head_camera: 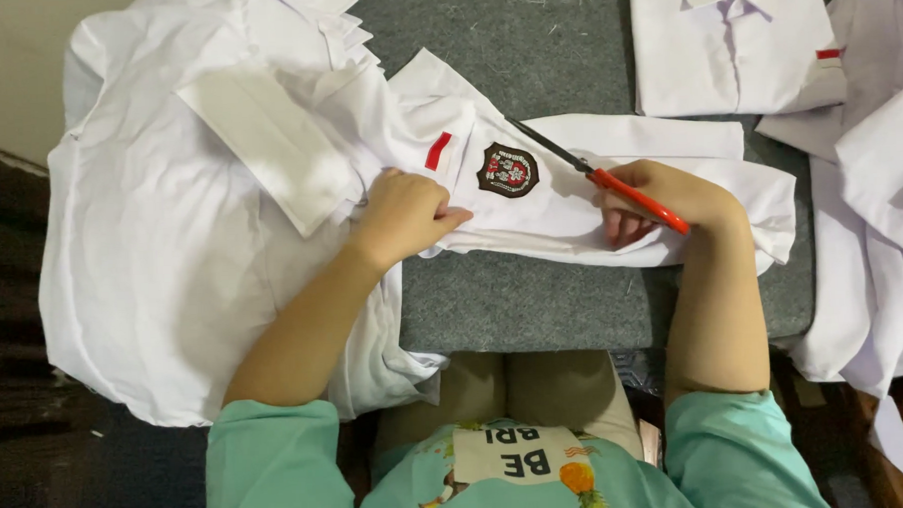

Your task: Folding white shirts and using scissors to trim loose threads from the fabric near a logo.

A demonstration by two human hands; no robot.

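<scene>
A white shirt (210, 222) lies spread over a grey padded table (553, 301). Its pocket carries a dark shield-shaped embroidered badge (508, 170) and a small red strip (438, 150). My left hand (402, 218) presses the cloth down just left of the badge, fingers curled. My right hand (660, 199) grips red-handled scissors (609, 180); their dark blades point up-left, and the tip lies just right of the badge.
A folded white shirt (729, 44) with a red tab lies at the back right. More white cloth (876, 229) hangs over the table's right edge. A dark floor shows at the left.
</scene>
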